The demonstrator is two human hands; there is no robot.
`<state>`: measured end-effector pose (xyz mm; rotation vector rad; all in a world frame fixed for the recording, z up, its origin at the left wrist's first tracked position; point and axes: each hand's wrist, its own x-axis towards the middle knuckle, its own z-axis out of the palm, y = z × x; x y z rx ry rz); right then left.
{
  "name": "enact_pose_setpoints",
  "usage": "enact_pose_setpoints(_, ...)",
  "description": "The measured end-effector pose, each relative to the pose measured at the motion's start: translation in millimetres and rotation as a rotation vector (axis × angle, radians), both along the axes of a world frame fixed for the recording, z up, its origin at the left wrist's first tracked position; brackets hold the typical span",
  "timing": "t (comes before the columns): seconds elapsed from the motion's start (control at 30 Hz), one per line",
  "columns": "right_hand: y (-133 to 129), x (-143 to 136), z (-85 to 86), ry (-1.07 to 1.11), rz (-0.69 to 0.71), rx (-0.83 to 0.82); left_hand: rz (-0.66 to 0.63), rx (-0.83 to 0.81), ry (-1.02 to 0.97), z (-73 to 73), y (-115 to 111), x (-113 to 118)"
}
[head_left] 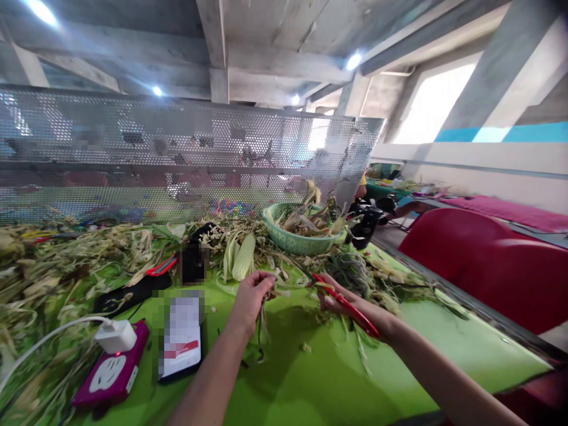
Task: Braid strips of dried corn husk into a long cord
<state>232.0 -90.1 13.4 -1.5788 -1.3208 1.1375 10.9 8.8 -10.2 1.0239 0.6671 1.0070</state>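
Note:
Near the middle of the green table (pixel 284 378), my left hand (pixel 255 294) pinches a small bunch of pale husk strips (pixel 264 322), whose ends hang below the fingers. Just to its right, my right hand (pixel 332 296) is closed around red-handled scissors (pixel 355 313). The scissors' blades point up and left, above the table, and a thin strip stretches between the two hands. Behind my left hand lies a pale green corn husk (pixel 244 257). Small scraps lie on the table below the hands.
A green basket (pixel 297 241) of dry husks stands behind the hands. Husk piles (pixel 39 278) cover the left side. A phone (pixel 181 337) and a purple power bank with a white plug (pixel 113 370) lie front left. Red chairs (pixel 483 260) stand right; a perforated metal screen (pixel 186 154) rises behind.

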Motion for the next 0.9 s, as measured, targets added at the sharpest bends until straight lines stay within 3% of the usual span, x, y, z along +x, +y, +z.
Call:
enact_pose_setpoints(0.13,-4,-10,8.6,-0.173,0.137,-0.032,-0.005,-0.004,-0.007,-0.2,0,1)
enact_pose_setpoints(0.3,-2,-34,23.1,-0.23,0.26,0.054,-0.049,0.003,-0.032,-0.7,-1,2)
enact_pose_setpoints(0.47,1,-44,27.0,-0.2,0.23,0.094,-0.065,-0.014,-0.037,-0.8,-2,4)
enact_pose_setpoints(0.9,5,-41,15.1,-0.184,0.244,0.114,-0.08,0.016,-0.048,-1.1,-2,3)
